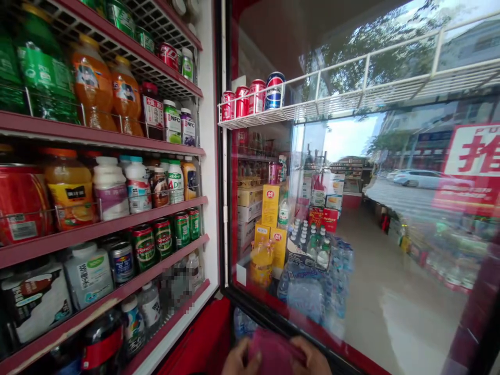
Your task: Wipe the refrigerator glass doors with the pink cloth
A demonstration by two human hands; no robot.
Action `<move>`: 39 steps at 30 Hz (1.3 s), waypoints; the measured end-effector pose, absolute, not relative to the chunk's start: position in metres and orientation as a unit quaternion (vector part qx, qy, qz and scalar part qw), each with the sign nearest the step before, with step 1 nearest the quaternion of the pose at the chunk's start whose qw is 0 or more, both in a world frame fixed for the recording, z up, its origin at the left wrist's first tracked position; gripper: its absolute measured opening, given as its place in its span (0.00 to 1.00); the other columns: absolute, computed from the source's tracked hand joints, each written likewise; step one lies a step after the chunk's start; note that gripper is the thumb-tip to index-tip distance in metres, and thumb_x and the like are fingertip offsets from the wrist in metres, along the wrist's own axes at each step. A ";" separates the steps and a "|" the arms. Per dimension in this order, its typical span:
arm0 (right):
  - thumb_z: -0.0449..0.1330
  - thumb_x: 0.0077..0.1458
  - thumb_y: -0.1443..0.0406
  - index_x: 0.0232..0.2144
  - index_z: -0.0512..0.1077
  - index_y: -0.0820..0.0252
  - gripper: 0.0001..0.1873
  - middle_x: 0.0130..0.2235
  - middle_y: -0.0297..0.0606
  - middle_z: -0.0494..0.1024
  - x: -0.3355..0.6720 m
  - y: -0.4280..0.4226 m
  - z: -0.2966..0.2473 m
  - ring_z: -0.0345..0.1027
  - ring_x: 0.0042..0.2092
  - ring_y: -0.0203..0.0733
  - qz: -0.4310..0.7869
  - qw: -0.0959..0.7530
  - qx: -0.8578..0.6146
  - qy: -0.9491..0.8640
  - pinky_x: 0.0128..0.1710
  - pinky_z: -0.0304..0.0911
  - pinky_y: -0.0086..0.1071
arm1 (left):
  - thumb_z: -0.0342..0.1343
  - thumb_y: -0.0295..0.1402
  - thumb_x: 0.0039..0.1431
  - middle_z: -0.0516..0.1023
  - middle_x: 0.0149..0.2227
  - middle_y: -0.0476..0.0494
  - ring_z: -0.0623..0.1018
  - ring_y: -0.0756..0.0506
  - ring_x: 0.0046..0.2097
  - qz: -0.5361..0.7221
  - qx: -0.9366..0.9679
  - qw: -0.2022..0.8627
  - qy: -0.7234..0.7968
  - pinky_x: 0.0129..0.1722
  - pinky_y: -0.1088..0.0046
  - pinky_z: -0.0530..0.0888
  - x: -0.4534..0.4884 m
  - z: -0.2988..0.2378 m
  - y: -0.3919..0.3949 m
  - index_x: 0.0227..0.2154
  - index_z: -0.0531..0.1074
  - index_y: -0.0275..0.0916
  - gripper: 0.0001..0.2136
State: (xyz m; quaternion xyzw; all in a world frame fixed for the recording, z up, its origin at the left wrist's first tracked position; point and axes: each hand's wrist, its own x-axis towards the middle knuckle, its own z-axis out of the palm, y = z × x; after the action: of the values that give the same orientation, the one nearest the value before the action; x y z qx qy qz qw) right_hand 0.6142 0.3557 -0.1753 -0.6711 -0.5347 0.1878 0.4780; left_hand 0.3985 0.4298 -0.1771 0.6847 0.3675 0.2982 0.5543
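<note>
At the bottom edge of the head view, my left hand [238,358] and my right hand [312,358] both hold a soft, crumpled magenta item [273,354], perhaps cloth. The frame cuts off the lower part of both hands and the item, so their fingers are only partly visible. Just above my hands runs the black lower frame of a glass refrigerator door [297,333], which stands open. Neither hand touches it as far as I can tell.
To the left, red shelves of a drinks refrigerator [97,133] hold several juice bottles, green cans and plastic bottles. A red panel [195,338] lies below them. The door glass [394,156] reflects shop shelves, stacked boxes, bottled water and a street.
</note>
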 end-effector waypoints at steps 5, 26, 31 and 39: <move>0.53 0.61 0.68 0.46 0.80 0.56 0.18 0.45 0.42 0.86 0.620 0.401 -0.067 0.81 0.49 0.51 -0.015 0.420 -0.666 -0.616 0.53 0.72 0.42 | 0.61 0.54 0.65 0.82 0.40 0.43 0.80 0.40 0.44 0.482 0.684 0.451 0.312 0.46 0.65 0.77 0.412 -0.089 0.491 0.39 0.81 0.40 0.20; 0.50 0.73 0.70 0.41 0.79 0.61 0.16 0.49 0.52 0.79 0.653 0.531 0.169 0.66 0.51 0.56 -0.499 0.078 -0.579 -0.640 0.45 0.52 0.44 | 0.65 0.31 0.62 0.80 0.33 0.48 0.79 0.46 0.34 0.616 0.697 0.170 0.326 0.39 0.69 0.73 0.521 0.122 0.672 0.36 0.74 0.41 0.04; 0.48 0.71 0.74 0.47 0.79 0.69 0.19 0.48 0.56 0.79 0.630 0.531 0.158 0.73 0.48 0.56 -0.430 0.026 -0.638 -0.638 0.43 0.59 0.45 | 0.65 0.30 0.60 0.74 0.38 0.44 0.76 0.42 0.41 0.639 0.677 0.097 0.351 0.46 0.63 0.73 0.528 0.118 0.671 0.34 0.68 0.42 0.09; 0.47 0.68 0.75 0.55 0.77 0.79 0.23 0.52 0.67 0.80 0.620 0.523 0.135 0.75 0.53 0.62 -0.399 0.050 -0.677 -0.616 0.48 0.68 0.50 | 0.49 0.28 0.71 0.79 0.50 0.37 0.77 0.40 0.55 0.562 0.792 0.009 0.240 0.59 0.59 0.75 0.530 0.108 0.651 0.47 0.78 0.40 0.12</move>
State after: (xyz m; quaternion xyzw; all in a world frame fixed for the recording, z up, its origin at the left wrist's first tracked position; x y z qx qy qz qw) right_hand 0.6195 0.5231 0.1346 -0.6772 -0.6161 -0.3992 0.0501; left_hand 0.5305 0.6512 0.1077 0.7916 0.2402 0.5618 0.0087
